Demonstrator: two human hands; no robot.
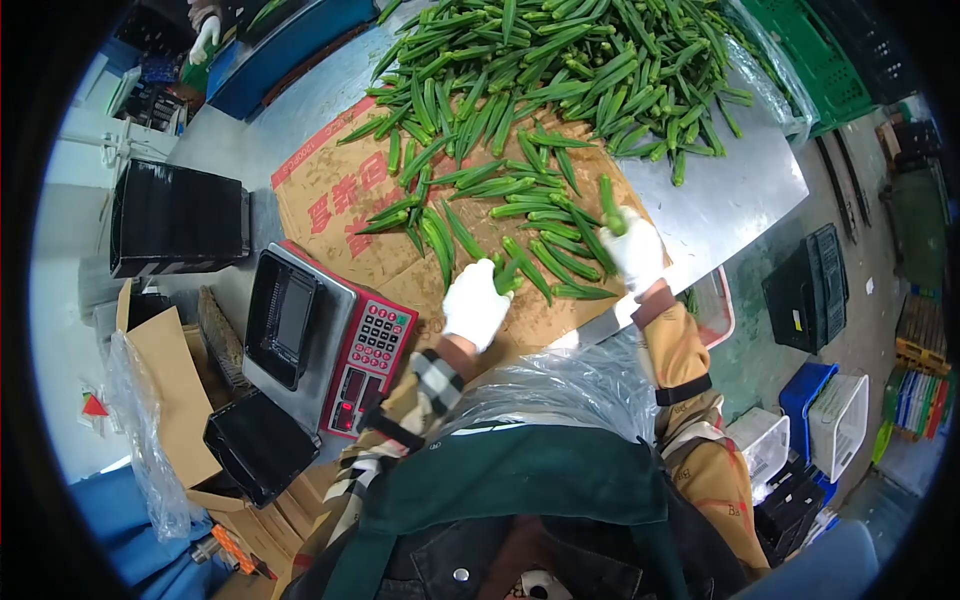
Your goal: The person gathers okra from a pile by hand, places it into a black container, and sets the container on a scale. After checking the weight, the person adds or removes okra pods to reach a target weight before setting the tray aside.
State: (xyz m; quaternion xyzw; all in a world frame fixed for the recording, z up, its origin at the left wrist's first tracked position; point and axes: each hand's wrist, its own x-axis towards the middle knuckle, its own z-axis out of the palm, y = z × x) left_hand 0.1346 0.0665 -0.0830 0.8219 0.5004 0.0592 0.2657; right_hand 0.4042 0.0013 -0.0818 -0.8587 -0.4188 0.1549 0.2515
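My left hand (pixel 476 306), in a white glove, is closed around a few green okra pods (pixel 508 277) above the cardboard's near edge. To its right, my white-gloved right hand (pixel 637 252) grips an okra pod (pixel 610 198) that points away from me. Between and beyond both hands, loose okra pods (pixel 545 215) lie on the flattened, red-printed cardboard (pixel 300 215). A large okra heap (pixel 570 75) covers the far part of the metal table (pixel 750 200). Left of my left hand stands a red digital scale (pixel 372 340) with a black plastic tray (pixel 285 318) on its plate.
Black trays (pixel 175 218) are stacked at the left, with another black tray (pixel 260 445) near an open cardboard box (pixel 165 380). A green crate (pixel 815 60) stands at the far right. White crates (pixel 838 425) sit on the floor. Another person's gloved hand (pixel 205 38) shows at top left.
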